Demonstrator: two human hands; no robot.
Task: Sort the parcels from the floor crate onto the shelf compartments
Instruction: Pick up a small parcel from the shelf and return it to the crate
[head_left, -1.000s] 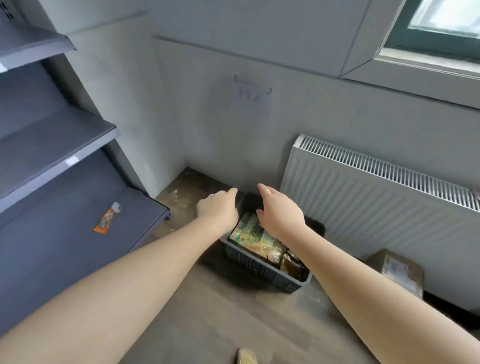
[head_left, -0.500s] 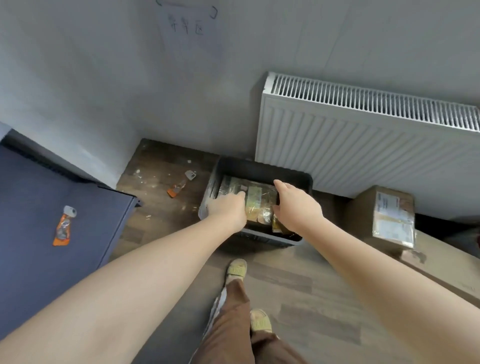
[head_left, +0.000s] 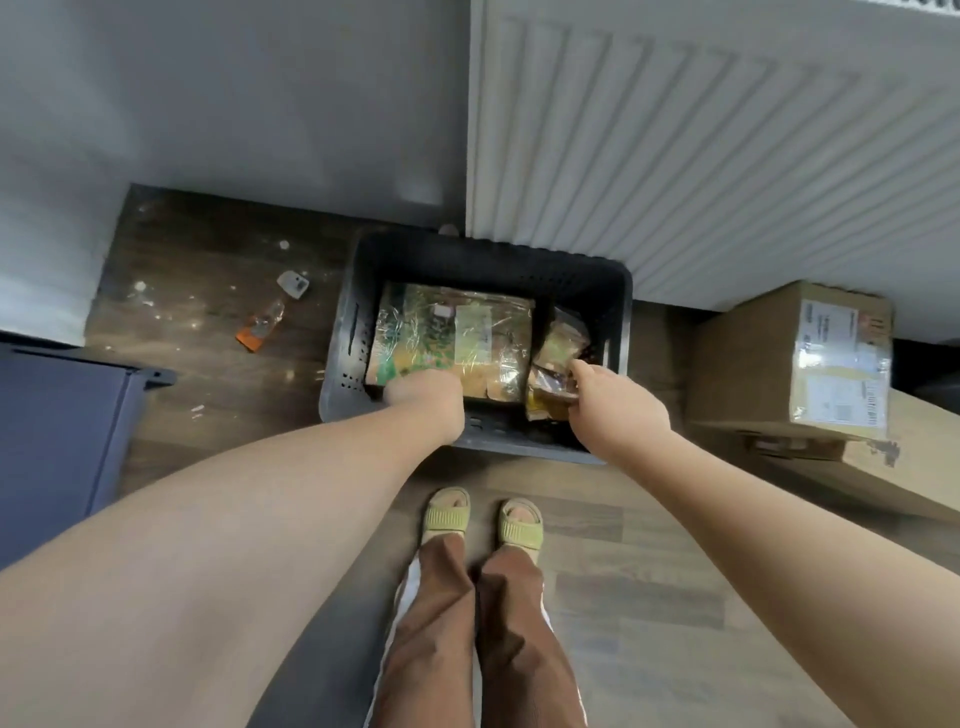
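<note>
A: Where is the flat, film-wrapped rectangular parcel (head_left: 457, 343) found?
B: In the dark grey perforated plastic crate (head_left: 343, 332) on the wooden floor (head_left: 649, 597). Its near left corner is gripped by the left hand (head_left: 423, 397). What is held by the right hand (head_left: 618, 410) cannot be told.
A: How is it best lifted?
B: The right edge should be grasped too, and the parcel kept level.

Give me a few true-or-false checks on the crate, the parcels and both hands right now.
1. The crate sits on the floor in front of the radiator. True.
2. The large wrapped parcel lies outside the crate. False: it lies inside it.
3. The left hand and the right hand both reach into the crate. True.
4. The cardboard box stands left of the crate. False: it stands to its right.
</note>
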